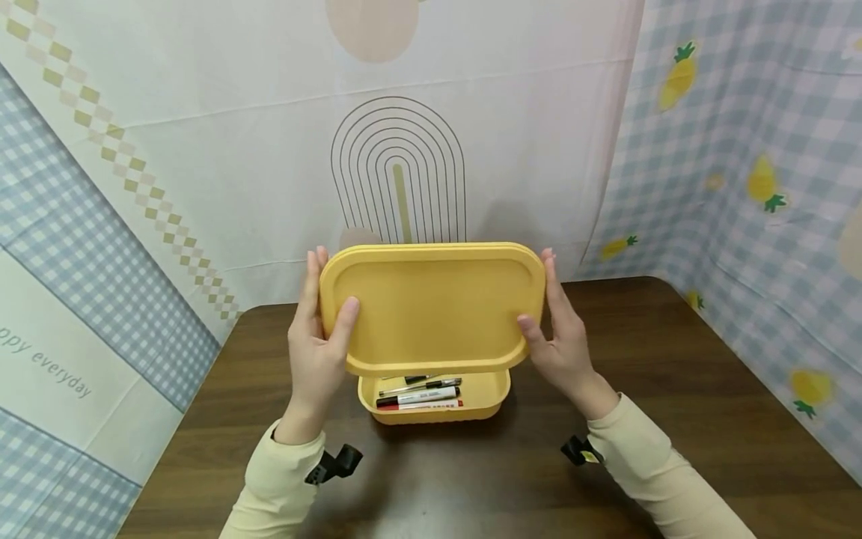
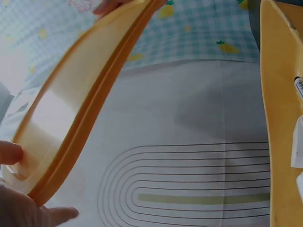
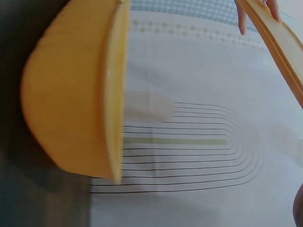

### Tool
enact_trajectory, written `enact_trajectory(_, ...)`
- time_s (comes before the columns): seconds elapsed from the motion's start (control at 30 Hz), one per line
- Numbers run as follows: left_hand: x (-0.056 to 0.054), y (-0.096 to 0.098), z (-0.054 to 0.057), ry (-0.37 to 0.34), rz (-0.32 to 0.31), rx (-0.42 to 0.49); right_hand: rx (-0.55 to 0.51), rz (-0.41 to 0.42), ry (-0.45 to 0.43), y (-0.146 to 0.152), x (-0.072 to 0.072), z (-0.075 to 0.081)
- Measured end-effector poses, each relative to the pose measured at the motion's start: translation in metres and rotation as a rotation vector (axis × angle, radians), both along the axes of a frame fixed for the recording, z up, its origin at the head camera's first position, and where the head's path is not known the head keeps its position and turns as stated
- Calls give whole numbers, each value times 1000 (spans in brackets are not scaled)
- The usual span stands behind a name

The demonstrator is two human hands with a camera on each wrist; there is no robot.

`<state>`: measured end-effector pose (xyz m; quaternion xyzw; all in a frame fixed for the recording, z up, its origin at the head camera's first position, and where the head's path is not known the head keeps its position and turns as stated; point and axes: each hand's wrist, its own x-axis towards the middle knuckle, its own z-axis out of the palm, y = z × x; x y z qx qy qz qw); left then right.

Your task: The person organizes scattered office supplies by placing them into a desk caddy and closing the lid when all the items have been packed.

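Observation:
A yellow rounded-rectangle lid [image 1: 434,311] is held up in the air, tilted, above a matching yellow box [image 1: 497,391]. At its left end my left hand [image 1: 316,359] grips it, thumb on the near face and fingers behind the edge. The right hand [image 1: 566,344] grips the other end the same way. Inside the box lie a white marker [image 1: 427,395] with a black cap, a red-and-white pen [image 1: 431,406] and a clear pen with black parts [image 1: 444,383]. The lid hides the box's far part. White pieces [image 2: 297,146] also show inside it in the left wrist view.
The box stands on a dark wooden table [image 1: 471,479]. Behind the table hangs a white patterned cloth [image 1: 269,187], with blue checked cloth [image 1: 714,172] to the right. Black wrist cameras [image 1: 334,464] sit near both cream sleeves [image 1: 276,486].

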<state>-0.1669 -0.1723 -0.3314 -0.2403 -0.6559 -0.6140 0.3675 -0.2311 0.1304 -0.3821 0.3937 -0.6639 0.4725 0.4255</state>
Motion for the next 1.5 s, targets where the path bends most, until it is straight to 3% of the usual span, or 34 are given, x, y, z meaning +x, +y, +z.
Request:
enact_trajectory(0.23, -15, -5, -16, -291, -78, 36, 153, 56, -421, 0, -5, -20)
enact_trajectory(0.33, -22, -9, -25, -398, -55, 10, 192, 87, -566, -2, -10, -27)
enact_trajectory(0.43, -29, -13, -36, -481, -13, -45, 234, 97, -655, -2, -15, -34)
enact_trajectory(0.7, -45, -22, -70, -676, 57, -195, 314, 89, -797, -7, -25, -53)
enact_trajectory(0.93, -50, -24, -94, -798, 76, -227, 326, 76, -918, -15, -24, -67)
enact_trajectory(1.17, -50, -23, -106, -865, 83, -236, 314, 38, -982, -22, -20, -77)
enact_trajectory(1.33, -52, -25, -111, -911, 97, -272, 278, 73, -1023, -25, -17, -82)
enact_trajectory(1.5, -52, -27, -122, -956, 74, -280, 295, 58, -1075, -26, -14, -86)
